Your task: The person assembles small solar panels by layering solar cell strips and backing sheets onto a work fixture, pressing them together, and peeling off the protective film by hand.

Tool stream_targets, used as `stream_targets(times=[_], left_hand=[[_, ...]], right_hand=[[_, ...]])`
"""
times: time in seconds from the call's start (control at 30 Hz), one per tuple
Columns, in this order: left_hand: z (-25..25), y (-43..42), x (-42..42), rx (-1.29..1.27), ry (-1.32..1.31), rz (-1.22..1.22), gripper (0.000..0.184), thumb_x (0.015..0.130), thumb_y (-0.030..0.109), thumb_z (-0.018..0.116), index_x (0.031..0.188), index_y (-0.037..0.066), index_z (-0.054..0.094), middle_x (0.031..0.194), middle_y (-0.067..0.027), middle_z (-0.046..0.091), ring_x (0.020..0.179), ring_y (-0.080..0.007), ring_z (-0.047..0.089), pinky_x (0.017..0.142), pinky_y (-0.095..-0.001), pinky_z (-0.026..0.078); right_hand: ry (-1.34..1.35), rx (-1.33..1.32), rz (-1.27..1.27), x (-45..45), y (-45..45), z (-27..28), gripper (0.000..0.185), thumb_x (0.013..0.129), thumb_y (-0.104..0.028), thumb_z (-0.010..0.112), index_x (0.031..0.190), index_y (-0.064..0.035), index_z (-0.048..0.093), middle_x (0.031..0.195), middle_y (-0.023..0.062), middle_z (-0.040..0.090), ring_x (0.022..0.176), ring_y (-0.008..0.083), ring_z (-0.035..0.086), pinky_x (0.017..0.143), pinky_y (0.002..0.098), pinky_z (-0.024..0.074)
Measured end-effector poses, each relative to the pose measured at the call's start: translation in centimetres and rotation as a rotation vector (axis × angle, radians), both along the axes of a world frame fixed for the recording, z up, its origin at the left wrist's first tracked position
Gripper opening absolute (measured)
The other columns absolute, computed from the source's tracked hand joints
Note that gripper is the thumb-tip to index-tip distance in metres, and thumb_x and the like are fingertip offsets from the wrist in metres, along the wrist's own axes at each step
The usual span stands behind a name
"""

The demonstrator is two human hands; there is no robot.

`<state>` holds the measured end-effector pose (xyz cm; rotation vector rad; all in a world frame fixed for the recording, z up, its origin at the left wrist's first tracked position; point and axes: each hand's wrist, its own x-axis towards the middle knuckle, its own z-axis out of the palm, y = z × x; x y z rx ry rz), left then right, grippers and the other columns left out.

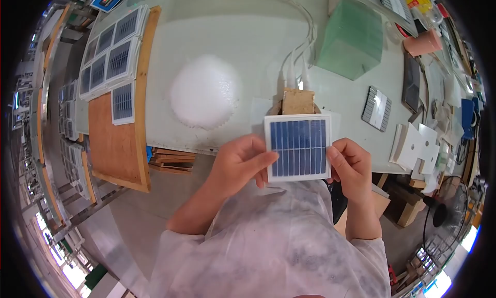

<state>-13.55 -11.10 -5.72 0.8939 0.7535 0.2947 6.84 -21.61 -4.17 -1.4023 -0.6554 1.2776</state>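
A small solar panel (299,138) with a white frame and dark blue cells faces up in front of my body, at the table's near edge. My left hand (247,159) grips its left side, thumb on the front face. On the opposite side, my right hand (352,163) pinches the frame between thumb and fingers. Just beyond the panel's top edge sits a brown block (298,102) with white cables (290,65) running into it. The fingers behind the panel are mostly hidden.
A round white mound or pad (204,91) lies on the table (248,29). To the left, several framed solar panels (118,59) rest on a wooden board (116,143). At right are a green translucent block (352,37), a dark striped piece (376,108), white plates (415,148) and a fan (445,213).
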Motion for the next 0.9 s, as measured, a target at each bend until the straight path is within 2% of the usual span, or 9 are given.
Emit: stream_targets(times=[0.07,0.1,0.17,0.3,0.63,0.9], left_hand=[[-0.1,0.1,0.9,0.167,0.146,0.102,0.019,0.084,0.015,0.063,0.074,0.002,0.053,0.059,0.0000,0.054,0.048,-0.0038,0.049,0.040,-0.0182,0.036],[-0.3,0.2,1.2,0.169,0.150,0.108,0.019,0.084,0.015,0.063,0.074,0.002,0.053,0.059,0.0000,0.054,0.048,-0.0038,0.049,0.040,-0.0182,0.036],[-0.8,0.6,1.7,0.258,0.134,0.118,0.012,0.082,0.006,0.062,0.075,0.001,0.053,0.057,0.0001,0.052,0.045,-0.0041,0.048,0.039,-0.0173,0.036],[-0.9,0.8,1.7,0.254,0.069,0.118,0.013,0.083,0.007,0.062,0.075,0.002,0.053,0.059,0.0007,0.052,0.046,-0.0033,0.048,0.039,-0.0174,0.036],[-1.4,1.0,1.5,0.227,0.118,0.149,0.014,0.083,0.008,0.061,0.074,0.002,0.053,0.059,0.0012,0.051,0.046,-0.0027,0.046,0.040,-0.0173,0.036],[-1.4,1.5,1.8,0.323,0.183,0.118,0.015,0.083,0.009,0.063,0.073,0.003,0.053,0.058,0.0023,0.051,0.046,-0.0017,0.046,0.041,-0.0171,0.035]], right_hand=[[-0.087,-0.024,-0.005,-0.2,0.0,-0.9,0.018,0.091,-0.012,0.050,0.078,0.0003,0.053,0.061,-0.0002,0.052,0.046,0.0030,0.042,0.041,0.0162,0.0319],[-0.186,-0.054,-0.024,-0.3,0.0,-1.3,0.019,0.091,-0.012,0.050,0.077,0.0001,0.053,0.060,-0.0006,0.052,0.046,0.0031,0.042,0.042,0.0163,0.0319],[-0.205,-0.075,-0.022,-0.1,0.2,-2.0,0.019,0.091,-0.013,0.050,0.077,-0.0001,0.053,0.060,-0.0010,0.051,0.046,0.0032,0.042,0.042,0.0163,0.0321],[-0.199,-0.063,-0.038,-0.1,0.1,-2.1,0.020,0.091,-0.013,0.050,0.076,-0.0004,0.053,0.060,-0.0016,0.049,0.047,0.0033,0.042,0.042,0.0163,0.0324],[-0.218,-0.105,-0.025,-0.2,0.8,-2.3,0.023,0.090,-0.015,0.053,0.071,-0.0012,0.052,0.055,-0.0020,0.050,0.047,0.0023,0.043,0.042,0.0175,0.0320],[-0.225,-0.170,0.004,-0.1,1.2,-2.0,0.026,0.090,-0.015,0.052,0.068,-0.0032,0.050,0.053,-0.0016,0.048,0.043,0.0036,0.041,0.040,0.0185,0.0303]])
